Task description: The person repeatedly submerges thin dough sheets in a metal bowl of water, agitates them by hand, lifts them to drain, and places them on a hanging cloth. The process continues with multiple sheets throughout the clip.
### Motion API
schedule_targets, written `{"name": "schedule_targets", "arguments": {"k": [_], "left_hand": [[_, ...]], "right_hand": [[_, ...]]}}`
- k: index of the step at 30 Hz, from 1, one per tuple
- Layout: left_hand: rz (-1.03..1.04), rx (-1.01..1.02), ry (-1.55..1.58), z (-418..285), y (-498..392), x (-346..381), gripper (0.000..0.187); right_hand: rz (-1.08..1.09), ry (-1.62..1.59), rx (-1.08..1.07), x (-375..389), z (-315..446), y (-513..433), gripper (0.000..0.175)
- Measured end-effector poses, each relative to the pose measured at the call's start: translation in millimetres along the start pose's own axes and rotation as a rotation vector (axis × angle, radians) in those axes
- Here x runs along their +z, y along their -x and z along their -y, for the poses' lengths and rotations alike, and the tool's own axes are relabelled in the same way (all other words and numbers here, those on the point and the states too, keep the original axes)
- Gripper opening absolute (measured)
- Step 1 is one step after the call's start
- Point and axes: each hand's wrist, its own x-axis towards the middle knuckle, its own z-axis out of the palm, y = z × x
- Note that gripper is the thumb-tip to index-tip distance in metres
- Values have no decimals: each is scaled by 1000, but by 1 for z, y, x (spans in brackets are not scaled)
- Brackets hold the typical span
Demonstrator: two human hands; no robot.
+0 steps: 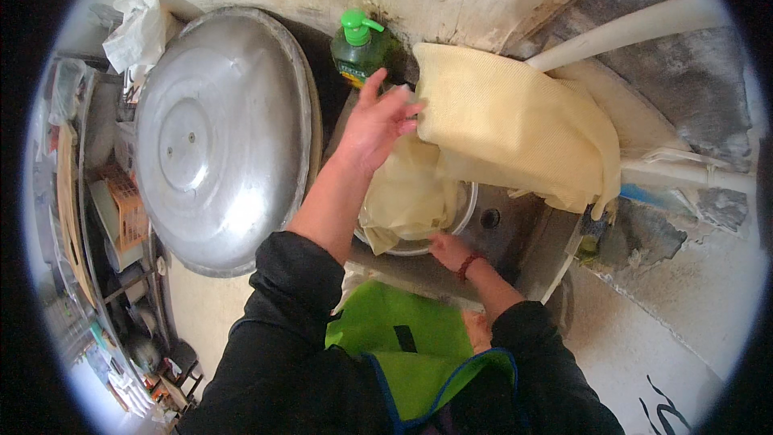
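Observation:
My left hand (383, 124) hangs above the sink (483, 254) with its fingers apart, close to the left edge of a draped cream woven cloth (513, 121). Nothing shows clearly in its grasp. Below it, a round metal basin (468, 217) sits in the sink, with crumpled cream cloth (410, 199) inside. My right hand (450, 251), with a dark red bracelet at the wrist, is at the basin's near rim with its fingers curled. Blur hides whether it grips the rim or the cloth.
A green pump bottle (359, 51) stands against the stained wall behind the sink. To the left leans a large domed metal lid (223, 139). Farther left, a shelf holds an orange plastic basket (127, 208). A white pipe (628, 30) crosses at upper right.

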Motion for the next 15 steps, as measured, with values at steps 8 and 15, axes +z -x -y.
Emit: {"name": "schedule_targets", "arguments": {"k": [8,15], "left_hand": [[-83,-83,-700,94,42,-128,24],[40,-329,-1281,179,63,-200,57]], "right_hand": [[-278,-1,-42,-38,2,-40,48],[-407,121,39,-62,26,-135,86]]}}
